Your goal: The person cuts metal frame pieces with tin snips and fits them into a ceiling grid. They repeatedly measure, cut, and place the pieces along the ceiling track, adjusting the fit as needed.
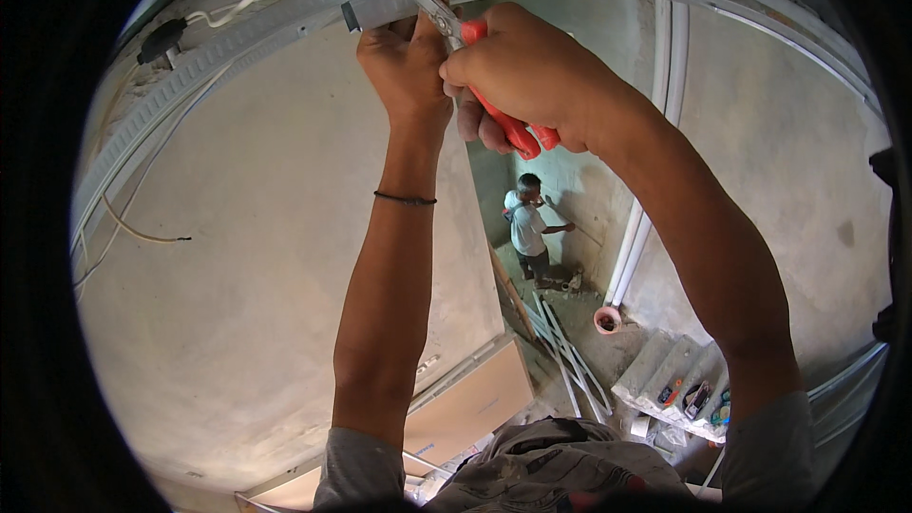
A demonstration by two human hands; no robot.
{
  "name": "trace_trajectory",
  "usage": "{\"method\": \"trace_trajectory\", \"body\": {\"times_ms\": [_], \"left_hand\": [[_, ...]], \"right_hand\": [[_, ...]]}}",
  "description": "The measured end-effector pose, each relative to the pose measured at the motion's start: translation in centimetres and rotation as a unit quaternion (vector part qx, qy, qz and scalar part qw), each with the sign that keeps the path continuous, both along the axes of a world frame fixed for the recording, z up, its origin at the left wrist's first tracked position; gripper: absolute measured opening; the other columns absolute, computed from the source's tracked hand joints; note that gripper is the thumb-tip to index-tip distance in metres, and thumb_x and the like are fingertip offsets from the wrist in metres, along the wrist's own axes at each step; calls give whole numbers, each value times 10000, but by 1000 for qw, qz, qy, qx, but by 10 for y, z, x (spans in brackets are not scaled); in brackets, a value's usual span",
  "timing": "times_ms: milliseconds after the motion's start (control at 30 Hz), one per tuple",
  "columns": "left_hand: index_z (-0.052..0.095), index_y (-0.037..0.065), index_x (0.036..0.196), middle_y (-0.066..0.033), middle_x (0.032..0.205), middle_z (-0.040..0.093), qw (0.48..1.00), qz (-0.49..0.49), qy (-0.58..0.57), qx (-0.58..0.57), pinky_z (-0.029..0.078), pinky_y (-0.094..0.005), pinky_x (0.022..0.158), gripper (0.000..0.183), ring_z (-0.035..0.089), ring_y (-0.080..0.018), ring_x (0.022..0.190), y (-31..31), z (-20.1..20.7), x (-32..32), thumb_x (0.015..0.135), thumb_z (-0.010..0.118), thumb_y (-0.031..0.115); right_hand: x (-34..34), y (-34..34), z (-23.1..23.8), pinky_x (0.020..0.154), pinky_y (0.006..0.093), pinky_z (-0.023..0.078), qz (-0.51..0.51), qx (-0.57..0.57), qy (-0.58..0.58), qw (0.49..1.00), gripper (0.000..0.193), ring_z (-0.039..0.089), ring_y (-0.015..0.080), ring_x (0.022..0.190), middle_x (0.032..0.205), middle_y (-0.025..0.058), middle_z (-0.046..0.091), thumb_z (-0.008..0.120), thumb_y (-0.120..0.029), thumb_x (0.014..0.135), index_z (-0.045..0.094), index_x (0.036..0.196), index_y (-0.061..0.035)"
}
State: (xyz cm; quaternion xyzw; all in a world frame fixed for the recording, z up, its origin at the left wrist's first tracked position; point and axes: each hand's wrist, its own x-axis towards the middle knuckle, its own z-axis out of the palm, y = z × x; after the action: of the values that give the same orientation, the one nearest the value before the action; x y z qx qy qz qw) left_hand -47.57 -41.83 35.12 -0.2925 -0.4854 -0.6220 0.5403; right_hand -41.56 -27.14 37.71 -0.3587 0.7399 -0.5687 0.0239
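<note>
Clasps a red-handled tool in the right hand, tipped up-left from the grip. Curls the left hand just left of it, at a metal channel; cannot tell if pinching

A rail crosses the top of the frame, left hand and right hand, with pliers, at top centre, wires at left, another person below centre, strips beneath, pipes right of centre meeting a pot, and steps bearing small items lower right.
</note>
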Motion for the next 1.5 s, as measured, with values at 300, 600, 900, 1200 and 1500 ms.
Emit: {"method": "trace_trajectory", "body": {"times_ms": [300,600,900,1200,1500], "left_hand": [[648,-57,1073,-108,983,730,999,-39,-3,12,661,-381,862,167,713,-167,867,-4,5,-1,960,739,25],[648,-37,1079,-107,1007,729,997,-65,18,46,666,-392,866,186,713,-169,916,-6,8,-5,971,757,68],[655,-37,1110,-100,1028,743,996,-65,15,57,658,-378,872,184,715,-166,904,-11,2,-6,965,742,35],[681,-69,1053,-112,995,737,997,-55,22,50,655,-388,883,164,710,-163,906,0,3,-10,967,752,52],[667,-77,1074,-123,1011,737,998,-56,7,28,658,-382,875,218,703,-158,900,-6,3,-13,962,771,79]], "right_hand": [[6,-5,-1,382,345,436,-25,13,13,1000,201,601,202,437,667,194,670,603,-114,919,593,899,85],[-2,-9,-8,363,341,432,10,65,-14,998,213,590,182,428,672,184,677,603,-122,934,590,926,91],[1,-19,-12,371,332,432,-12,-9,10,1000,288,604,179,446,697,175,684,631,-127,963,518,1082,109],[-4,-2,-5,384,339,431,-25,64,36,997,201,591,172,440,673,174,679,581,-118,968,576,933,79],[-3,-2,-12,393,345,438,-25,96,28,995,229,580,176,429,654,170,665,564,-111,974,589,847,79]]}}
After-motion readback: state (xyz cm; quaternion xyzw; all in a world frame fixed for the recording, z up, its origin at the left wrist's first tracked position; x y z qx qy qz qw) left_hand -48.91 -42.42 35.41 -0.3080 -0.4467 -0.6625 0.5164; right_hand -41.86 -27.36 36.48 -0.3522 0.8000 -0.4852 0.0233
